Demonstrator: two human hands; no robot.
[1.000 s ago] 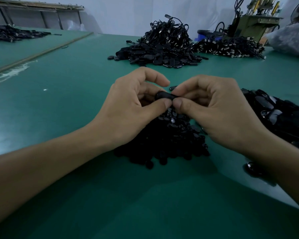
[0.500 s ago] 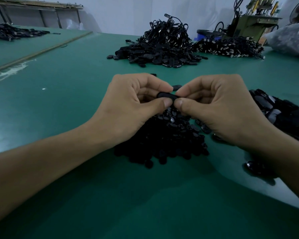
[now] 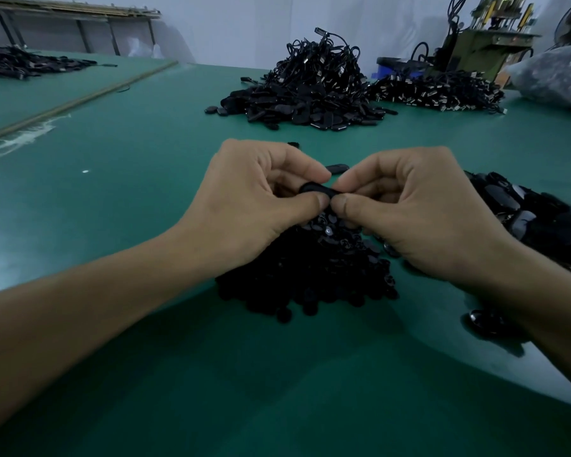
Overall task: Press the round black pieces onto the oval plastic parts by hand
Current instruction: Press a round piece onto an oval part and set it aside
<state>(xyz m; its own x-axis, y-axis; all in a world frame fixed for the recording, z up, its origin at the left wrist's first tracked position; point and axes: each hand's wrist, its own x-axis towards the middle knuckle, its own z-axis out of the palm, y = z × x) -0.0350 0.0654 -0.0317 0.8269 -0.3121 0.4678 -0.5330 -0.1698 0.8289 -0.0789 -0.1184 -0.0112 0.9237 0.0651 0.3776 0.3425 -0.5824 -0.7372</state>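
Tabletop is a flat teal green, no pattern. Nearly everything on it is black: the held oval, the matte round pieces, the glossier ovals at right, and the far heap with silvery flecks. Machine at the back is olive with yellow bits, bin blue, wall pale grey.

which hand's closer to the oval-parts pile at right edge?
Right. The right hand sits just left of the oval-parts pile; the left hand is farther left, beyond the pinched piece.
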